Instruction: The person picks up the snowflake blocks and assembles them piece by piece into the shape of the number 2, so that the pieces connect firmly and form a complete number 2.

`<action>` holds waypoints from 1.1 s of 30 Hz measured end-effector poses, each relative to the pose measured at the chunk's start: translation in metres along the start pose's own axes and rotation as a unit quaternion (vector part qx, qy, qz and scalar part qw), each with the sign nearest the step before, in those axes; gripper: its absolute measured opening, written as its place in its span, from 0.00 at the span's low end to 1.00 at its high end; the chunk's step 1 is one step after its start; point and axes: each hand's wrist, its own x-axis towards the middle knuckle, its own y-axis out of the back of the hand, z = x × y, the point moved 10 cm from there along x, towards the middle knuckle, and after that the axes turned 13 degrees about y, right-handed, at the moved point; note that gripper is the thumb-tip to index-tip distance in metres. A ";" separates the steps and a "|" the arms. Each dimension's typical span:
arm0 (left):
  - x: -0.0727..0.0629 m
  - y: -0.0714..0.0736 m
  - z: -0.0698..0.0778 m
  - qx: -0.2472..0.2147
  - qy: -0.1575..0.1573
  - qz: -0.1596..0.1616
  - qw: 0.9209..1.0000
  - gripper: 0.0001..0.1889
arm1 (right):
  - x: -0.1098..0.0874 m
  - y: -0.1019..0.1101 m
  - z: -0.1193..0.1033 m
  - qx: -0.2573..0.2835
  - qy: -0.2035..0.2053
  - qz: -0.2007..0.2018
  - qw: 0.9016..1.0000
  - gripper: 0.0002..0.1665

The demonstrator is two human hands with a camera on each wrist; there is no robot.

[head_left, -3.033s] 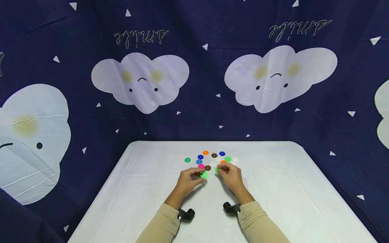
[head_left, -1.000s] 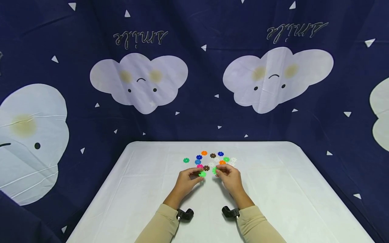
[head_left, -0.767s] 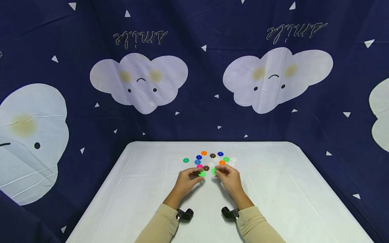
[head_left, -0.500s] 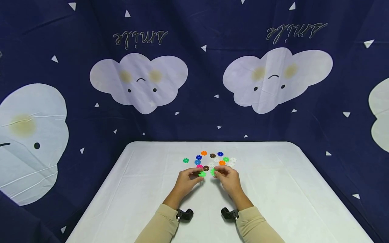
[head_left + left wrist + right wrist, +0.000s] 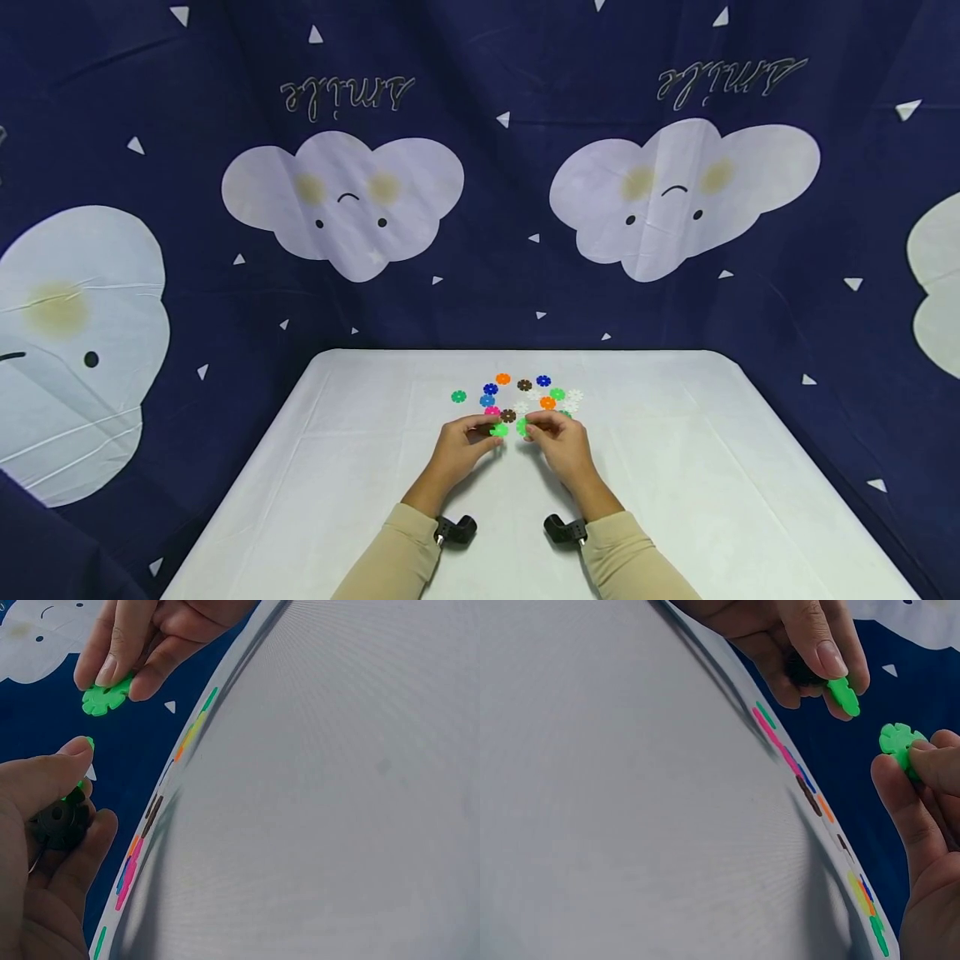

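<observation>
"How do the fingers of the left hand point(image 5: 463, 442) lie?"

"Clamped on a light-green disc point(image 5: 498, 430), with a dark disc point(image 5: 60, 825) just behind it among the fingers; whether the two are joined, I cannot tell."

"And the right hand point(image 5: 562, 440)?"

"Its thumb and fingers pinch a second green disc point(image 5: 897, 739), which juts from the tips toward the first; the two are near but apart."

"What lies beyond the fingers?"

"A brown disc point(image 5: 507, 416) and a pink disc point(image 5: 491, 411), on the desk point(image 5: 675, 483) just past the left fingers; an orange disc point(image 5: 547, 403) lies just past the right ones."
</observation>
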 end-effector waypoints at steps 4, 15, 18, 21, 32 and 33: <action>0.000 0.000 -0.001 0.001 0.000 -0.001 1.000 0.20 | -0.001 -0.002 0.002 -0.002 -0.009 -0.006 1.000 0.09; -0.006 -0.002 0.014 0.004 -0.007 0.007 1.000 0.19 | -0.003 -0.003 0.041 0.006 -0.011 0.000 1.000 0.09; -0.013 0.000 0.028 0.001 -0.009 0.005 1.000 0.18 | -0.004 -0.003 0.041 0.011 0.000 -0.006 1.000 0.09; -0.017 0.002 0.039 -0.003 -0.018 0.004 1.000 0.17 | -0.004 -0.004 0.041 0.010 0.007 -0.012 1.000 0.09; -0.018 0.004 0.041 -0.010 -0.026 0.007 1.000 0.17 | -0.006 -0.006 0.038 -0.003 0.007 -0.012 1.000 0.10; -0.018 0.004 0.041 -0.010 -0.025 0.007 1.000 0.17 | -0.006 -0.006 0.038 -0.005 0.007 -0.012 1.000 0.10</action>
